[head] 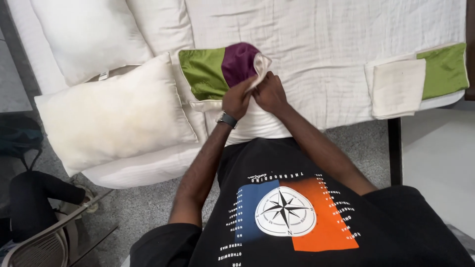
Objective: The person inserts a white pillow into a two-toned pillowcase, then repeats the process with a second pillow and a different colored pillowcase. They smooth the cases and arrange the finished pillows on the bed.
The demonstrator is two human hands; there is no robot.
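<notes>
A green and purple pillow cover [217,69] with a cream lining lies at the near edge of the bed [316,44]. My left hand [237,96], with a watch on its wrist, grips the cover's open end by the cream edge. My right hand [269,91] sits right beside it and pinches the same cream edge. A white pillow [257,123] lies under both hands, partly inside the cover.
Two bare cream pillows [111,111] lie at the left. A second green and cream cover [420,79] lies folded at the bed's right edge. A dark bag [29,198] and a chair [44,242] stand on the floor at lower left.
</notes>
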